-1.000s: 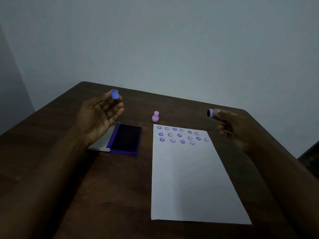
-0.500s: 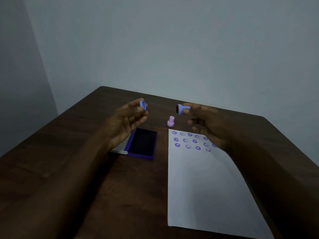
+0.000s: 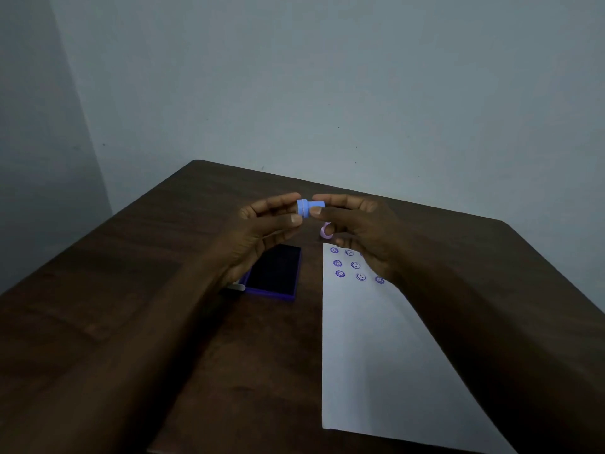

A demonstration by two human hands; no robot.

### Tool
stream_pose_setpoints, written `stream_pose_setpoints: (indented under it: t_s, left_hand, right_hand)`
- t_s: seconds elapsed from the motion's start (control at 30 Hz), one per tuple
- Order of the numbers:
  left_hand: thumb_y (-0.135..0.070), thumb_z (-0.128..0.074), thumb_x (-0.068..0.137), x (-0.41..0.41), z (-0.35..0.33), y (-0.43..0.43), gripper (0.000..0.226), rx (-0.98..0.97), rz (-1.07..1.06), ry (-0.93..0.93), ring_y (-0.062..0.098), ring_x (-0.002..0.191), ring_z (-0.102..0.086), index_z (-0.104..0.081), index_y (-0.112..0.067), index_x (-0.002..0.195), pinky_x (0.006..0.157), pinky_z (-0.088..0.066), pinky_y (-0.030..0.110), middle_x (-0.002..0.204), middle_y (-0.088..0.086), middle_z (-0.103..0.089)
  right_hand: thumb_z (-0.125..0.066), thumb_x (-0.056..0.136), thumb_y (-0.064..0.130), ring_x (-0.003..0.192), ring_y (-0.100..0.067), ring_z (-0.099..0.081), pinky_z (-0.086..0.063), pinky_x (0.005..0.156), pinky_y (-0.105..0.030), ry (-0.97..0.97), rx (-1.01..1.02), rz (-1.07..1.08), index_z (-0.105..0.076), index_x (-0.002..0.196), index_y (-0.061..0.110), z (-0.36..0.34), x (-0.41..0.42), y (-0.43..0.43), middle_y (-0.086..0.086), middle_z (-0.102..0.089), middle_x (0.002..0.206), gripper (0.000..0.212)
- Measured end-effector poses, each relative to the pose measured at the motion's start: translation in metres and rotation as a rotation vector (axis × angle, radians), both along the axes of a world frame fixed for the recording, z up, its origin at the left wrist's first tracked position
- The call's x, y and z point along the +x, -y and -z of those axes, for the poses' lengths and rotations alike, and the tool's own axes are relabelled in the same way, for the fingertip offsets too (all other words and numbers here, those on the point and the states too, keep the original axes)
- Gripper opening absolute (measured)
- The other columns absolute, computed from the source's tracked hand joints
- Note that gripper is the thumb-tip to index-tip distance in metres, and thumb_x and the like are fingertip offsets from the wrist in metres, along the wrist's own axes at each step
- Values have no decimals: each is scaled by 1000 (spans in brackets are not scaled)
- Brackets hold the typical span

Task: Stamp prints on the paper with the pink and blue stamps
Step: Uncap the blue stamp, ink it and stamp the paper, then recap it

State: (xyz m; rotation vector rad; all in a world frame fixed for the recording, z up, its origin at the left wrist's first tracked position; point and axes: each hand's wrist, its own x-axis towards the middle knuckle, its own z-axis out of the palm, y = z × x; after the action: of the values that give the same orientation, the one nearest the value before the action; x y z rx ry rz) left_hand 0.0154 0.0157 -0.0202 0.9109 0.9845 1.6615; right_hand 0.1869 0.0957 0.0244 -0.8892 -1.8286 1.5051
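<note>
Both hands meet above the table's far half. My left hand point(image 3: 262, 231) pinches the blue cap point(image 3: 302, 207), and my right hand point(image 3: 357, 231) pinches the blue stamp point(image 3: 317, 204); cap and stamp touch end to end. The pink stamp point(image 3: 326, 231) stands on the table behind the paper, partly hidden by my right fingers. The white paper point(image 3: 376, 355) lies to the right, with several purple smiley prints point(image 3: 340, 273) in rows at its far end, some covered by my right hand. An open purple ink pad point(image 3: 274, 273) lies left of the paper, below my left hand.
The dark wooden table point(image 3: 131, 273) stands against a plain pale wall point(image 3: 327, 93). The ink pad's pale lid point(image 3: 237, 287) juts out to its left, mostly behind my left wrist.
My hands have come together from wide apart. The blue cap in the left and the blue stamp in the right now touch. The camera view has shifted, so the table sits further right.
</note>
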Motion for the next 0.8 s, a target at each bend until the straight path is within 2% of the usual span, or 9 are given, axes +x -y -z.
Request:
stream_pose_setpoints:
  t_s: [0.1,0.17,0.33,0.43,0.5,0.6,0.8]
  left_hand:
    - [-4,-73,71,1,2,0,39,12,-24,-67,11,90,-73,-73,-18,107,79,-59,25,95,-2,-78]
    - [-13,-76,67,1,3,1,39,24,-53,-123,15,95,-71,-74,-21,105,89,-58,31,100,0,-78]
    - [-22,-77,67,1,7,0,37,32,-89,-277,16,98,-71,-75,-28,104,95,-55,37,101,0,-78]
    - [-29,-79,64,0,8,0,36,32,-110,-329,19,100,-70,-77,-34,100,96,-55,41,102,0,-78]
    - [-30,-79,63,-1,8,0,37,34,-120,-337,18,101,-71,-76,-34,100,96,-55,40,103,-1,-78]
    - [-31,-79,62,-3,8,0,42,35,-134,-345,19,103,-71,-75,-32,104,94,-55,38,105,0,-77]
    - [-30,-77,62,-4,7,-2,41,54,-136,-350,12,97,-72,-74,-31,103,85,-57,28,99,-5,-78]
  right_hand:
    - [-77,80,20,81,-26,-56,-46,74,-34,-3,-1,5,-76,106,20,1,0,0,-1,-67,68,26]
    - [-78,79,22,81,-27,-54,-44,74,-35,-16,-4,1,-77,103,20,3,0,0,-4,-66,71,24]
    - [-81,75,22,82,-29,-53,-48,90,-49,-20,28,-33,-79,98,20,5,3,-4,-13,-69,82,23]
    - [-81,76,22,81,-29,-54,-48,82,-40,-1,49,-32,-78,99,19,6,2,-7,-9,-71,80,24]
    - [-81,76,23,81,-27,-58,-52,84,-40,23,72,-20,-78,100,19,6,0,-9,-6,-73,81,24]
    - [-80,76,25,82,-21,-62,-52,95,-48,62,87,-11,-78,101,21,4,-2,-9,-7,-76,91,25]
    - [-80,76,25,81,-24,-60,-51,95,-51,82,102,-3,-78,100,21,0,-3,-8,-12,-77,93,24]
